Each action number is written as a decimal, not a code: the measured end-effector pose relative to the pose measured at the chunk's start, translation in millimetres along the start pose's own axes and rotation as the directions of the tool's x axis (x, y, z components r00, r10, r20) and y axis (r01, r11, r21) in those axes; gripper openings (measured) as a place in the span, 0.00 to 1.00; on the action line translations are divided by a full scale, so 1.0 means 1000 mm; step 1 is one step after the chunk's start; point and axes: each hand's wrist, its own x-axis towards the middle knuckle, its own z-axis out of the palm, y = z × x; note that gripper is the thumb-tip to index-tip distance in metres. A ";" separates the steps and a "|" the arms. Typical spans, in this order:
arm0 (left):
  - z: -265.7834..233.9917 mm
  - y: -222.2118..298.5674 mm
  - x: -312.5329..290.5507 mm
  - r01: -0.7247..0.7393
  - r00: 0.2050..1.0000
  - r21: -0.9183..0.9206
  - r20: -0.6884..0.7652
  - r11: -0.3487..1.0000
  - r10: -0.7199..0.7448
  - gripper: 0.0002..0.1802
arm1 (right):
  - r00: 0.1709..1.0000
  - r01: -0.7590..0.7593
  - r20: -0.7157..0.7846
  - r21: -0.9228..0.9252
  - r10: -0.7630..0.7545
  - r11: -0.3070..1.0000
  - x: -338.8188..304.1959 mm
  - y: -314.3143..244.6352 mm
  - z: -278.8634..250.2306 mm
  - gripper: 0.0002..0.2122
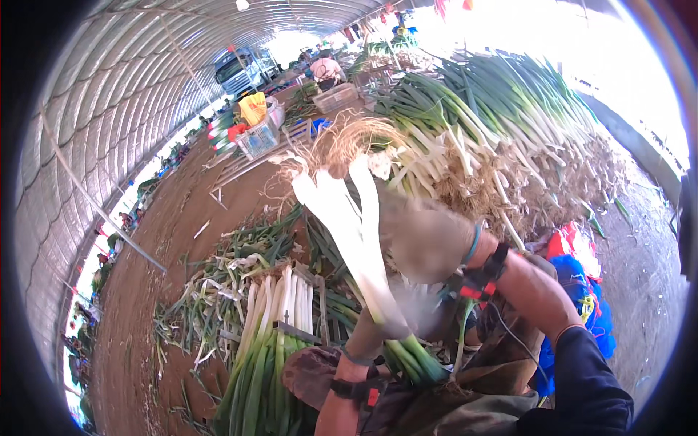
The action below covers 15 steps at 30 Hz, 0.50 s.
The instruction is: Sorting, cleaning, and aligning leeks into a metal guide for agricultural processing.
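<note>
In the lower middle, my left hand [372, 333] is closed round a small bunch of large green onions [340, 229]. Their white shanks slant up and away, with stringy roots at the far end; the green leaves hang over my lap. To the right of the shanks, my right hand [427, 244] is smeared by motion, so its fingers and anything in them cannot be made out. On the left by my knee, a neat row of cleaned green onions [276, 309] rests in a low metal frame [297, 333].
A big heap of unpeeled green onions [502, 109] fills the far right, roots toward me. Stripped leaves [200, 309] litter the ground at left. Blue and red bags [578, 280] lie at my right. Farther off are crates [258, 138], a seated person [326, 69] and a truck [240, 69].
</note>
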 end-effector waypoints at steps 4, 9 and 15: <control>0.002 -0.009 -0.002 0.096 0.981 -0.053 0.174 0.994 -0.085 0.40 | 0.982 0.019 -0.166 -0.395 -0.091 0.919 0.012 -0.053 -0.026 0.25; -0.012 -0.024 -0.005 0.135 0.957 -0.051 0.265 0.990 -0.117 0.39 | 0.980 -0.153 -0.163 -0.267 0.112 0.951 0.009 -0.098 -0.012 0.08; 0.001 -0.035 -0.001 0.257 0.920 -0.079 0.324 0.963 -0.219 0.38 | 0.911 0.360 -0.220 0.017 -0.348 0.933 0.008 -0.182 -0.109 0.15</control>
